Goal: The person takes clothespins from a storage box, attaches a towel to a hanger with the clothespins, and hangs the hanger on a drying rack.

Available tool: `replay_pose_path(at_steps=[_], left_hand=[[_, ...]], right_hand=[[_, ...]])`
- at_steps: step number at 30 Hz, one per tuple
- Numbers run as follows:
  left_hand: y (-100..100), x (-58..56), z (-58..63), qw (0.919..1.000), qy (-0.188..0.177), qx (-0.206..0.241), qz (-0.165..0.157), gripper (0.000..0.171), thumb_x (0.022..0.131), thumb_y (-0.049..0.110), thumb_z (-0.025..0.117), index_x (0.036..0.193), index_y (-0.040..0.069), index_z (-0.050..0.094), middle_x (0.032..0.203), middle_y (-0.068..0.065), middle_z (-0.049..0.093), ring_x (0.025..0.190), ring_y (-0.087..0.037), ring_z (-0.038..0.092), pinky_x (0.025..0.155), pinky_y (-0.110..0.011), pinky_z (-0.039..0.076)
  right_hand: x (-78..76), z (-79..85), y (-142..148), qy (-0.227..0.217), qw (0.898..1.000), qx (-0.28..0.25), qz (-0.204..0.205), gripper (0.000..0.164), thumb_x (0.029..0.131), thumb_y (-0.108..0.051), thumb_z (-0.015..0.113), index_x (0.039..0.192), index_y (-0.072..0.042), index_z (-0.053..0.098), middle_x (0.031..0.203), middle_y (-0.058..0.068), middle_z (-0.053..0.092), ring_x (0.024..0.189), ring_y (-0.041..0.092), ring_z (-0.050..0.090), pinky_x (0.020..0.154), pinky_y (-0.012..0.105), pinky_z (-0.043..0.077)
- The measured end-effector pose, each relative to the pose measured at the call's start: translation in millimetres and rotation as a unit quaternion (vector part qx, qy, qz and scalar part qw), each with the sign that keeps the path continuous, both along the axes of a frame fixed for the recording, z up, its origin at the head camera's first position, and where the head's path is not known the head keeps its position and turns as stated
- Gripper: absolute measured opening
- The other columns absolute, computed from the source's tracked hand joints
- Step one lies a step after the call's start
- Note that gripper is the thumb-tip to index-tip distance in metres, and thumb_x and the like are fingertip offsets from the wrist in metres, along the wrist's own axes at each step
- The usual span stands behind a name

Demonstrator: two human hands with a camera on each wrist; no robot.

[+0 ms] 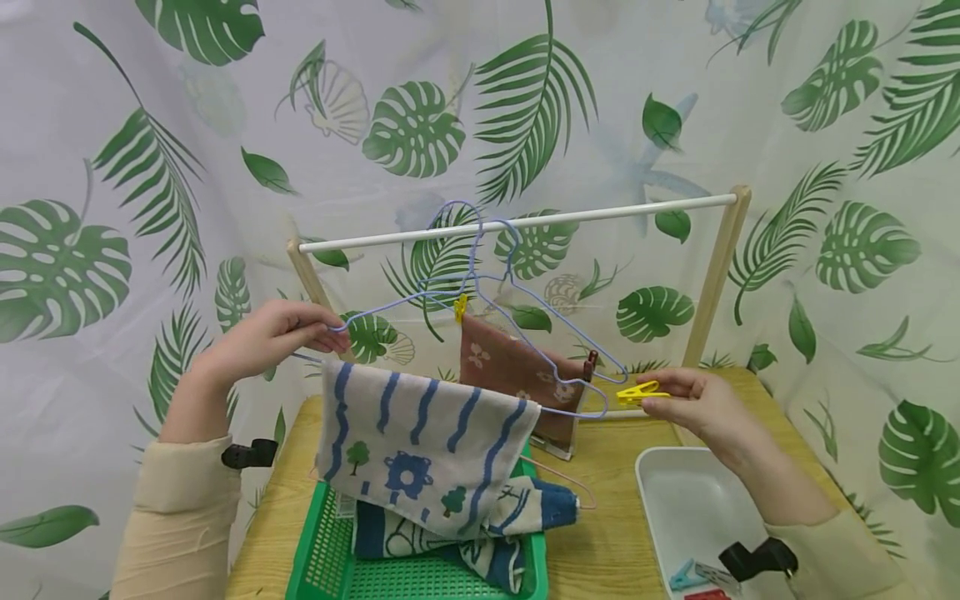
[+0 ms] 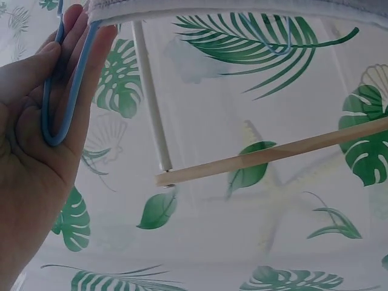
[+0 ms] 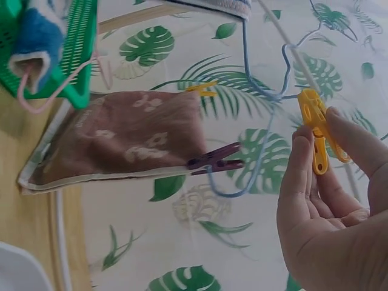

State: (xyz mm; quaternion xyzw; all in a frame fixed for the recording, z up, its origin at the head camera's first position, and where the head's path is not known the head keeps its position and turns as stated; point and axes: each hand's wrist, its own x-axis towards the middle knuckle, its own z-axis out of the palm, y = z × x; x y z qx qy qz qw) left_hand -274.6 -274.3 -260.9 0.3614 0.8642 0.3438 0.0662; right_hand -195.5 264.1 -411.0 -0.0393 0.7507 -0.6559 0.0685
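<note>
Left hand (image 1: 273, 337): thumb and fingers gripping one end of a slim blue wire hanger (image 2: 79, 76). Below and to the right of this hand, draped over the hanger's lower bar: a white cloth towel with wavy blue stripes and small green trees (image 1: 427, 450). Right hand (image 1: 708, 417): thumb and fingertips pinching a yellow plastic clothespin (image 3: 313, 118), near the bar's bare far end but apart from the towel. Between the hands and farther back: a brown rectangular cloth with pale flowers (image 3: 127, 136), hung from a second blue hanger (image 3: 225, 194) by a small yellow peg (image 1: 461, 308) and a dark red peg (image 3: 203, 162). Above both hands: a slender white rail (image 1: 615, 213); contact with the front hook impossible to tell. Below the left hand, to its right: a green perforated plastic basket (image 1: 300, 542). Below the right hand: a shallow white tray (image 1: 697, 492) with loose pegs (image 1: 685, 575). For secure pegging, judged from this pose: steady the hanger with the left hand, against sliding of the towel; squeeze the clothespin wide, seat it over cloth and bar together, release gently. Likely fault: a bite on bare wire alone.
</note>
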Motion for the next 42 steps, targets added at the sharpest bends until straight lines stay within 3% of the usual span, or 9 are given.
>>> replay_pose_path(at_steps=[6, 13, 18, 25, 34, 42], left_hand=[[7, 3.6, 22.9, 0.9981, 0.056, 0.022, -0.011, 0.028, 0.109, -0.008, 0.048, 0.128, -0.011, 0.069, 0.113, -0.025, 0.078, 0.101, 0.001, 0.075, 0.091, -0.02, 0.063], [13, 5.4, 32.1, 0.9934, 0.098, 0.058, -0.014, 0.029, 0.108, -0.011, 0.049, 0.128, -0.011, 0.069, 0.111, -0.027, 0.078, 0.099, 0.007, 0.073, 0.088, -0.016, 0.063], [16, 3.8, 30.7, 0.9908, 0.107, 0.08, -0.019, 0.029, 0.107, -0.012, 0.049, 0.127, -0.011, 0.07, 0.11, -0.029, 0.077, 0.099, 0.007, 0.073, 0.088, -0.017, 0.063], [24, -2.9, 22.2, 0.9875, 0.092, 0.125, -0.026, 0.027, 0.107, -0.014, 0.047, 0.123, -0.016, 0.068, 0.11, -0.037, 0.073, 0.1, 0.005, 0.075, 0.088, -0.023, 0.065], [35, -8.2, 17.1, 0.983, 0.088, 0.161, -0.014, 0.026, 0.108, -0.013, 0.045, 0.123, -0.021, 0.064, 0.111, -0.043, 0.07, 0.1, 0.003, 0.076, 0.089, -0.021, 0.064], [46, -12.9, 7.1, 0.984, 0.084, 0.157, 0.007, 0.026, 0.109, -0.01, 0.046, 0.123, -0.018, 0.067, 0.113, -0.038, 0.073, 0.098, 0.007, 0.074, 0.09, -0.022, 0.064]], right_hand=[[0.2, 24.5, -3, 0.043, 0.999, -0.022, 0.004, 0.035, 0.099, 0.0, 0.073, 0.115, -0.032, 0.078, 0.106, -0.019, 0.077, 0.094, 0.0, 0.072, 0.083, 0.015, 0.062], [4.6, 54.9, -4, 0.109, 0.992, -0.056, -0.009, 0.036, 0.099, 0.004, 0.072, 0.118, -0.026, 0.08, 0.109, -0.015, 0.078, 0.096, -0.001, 0.072, 0.083, 0.012, 0.061], [4.1, 71.1, 0, 0.146, 0.984, -0.096, -0.01, 0.039, 0.097, 0.013, 0.068, 0.115, -0.021, 0.078, 0.107, -0.012, 0.08, 0.094, 0.001, 0.076, 0.081, 0.012, 0.062], [6.1, 88.6, 1, 0.179, 0.981, -0.054, -0.046, 0.034, 0.093, 0.011, 0.074, 0.114, -0.015, 0.076, 0.102, -0.013, 0.081, 0.089, 0.001, 0.077, 0.079, 0.01, 0.06], [7.8, 109.8, -5, 0.233, 0.97, -0.05, -0.037, 0.043, 0.091, 0.015, 0.075, 0.126, -0.011, 0.077, 0.106, -0.009, 0.082, 0.089, 0.003, 0.078, 0.077, 0.012, 0.061], [8.0, 118.5, -4, 0.238, 0.97, -0.021, -0.051, 0.047, 0.092, 0.014, 0.074, 0.129, -0.014, 0.077, 0.107, -0.012, 0.082, 0.088, 0.002, 0.077, 0.076, 0.011, 0.061]])
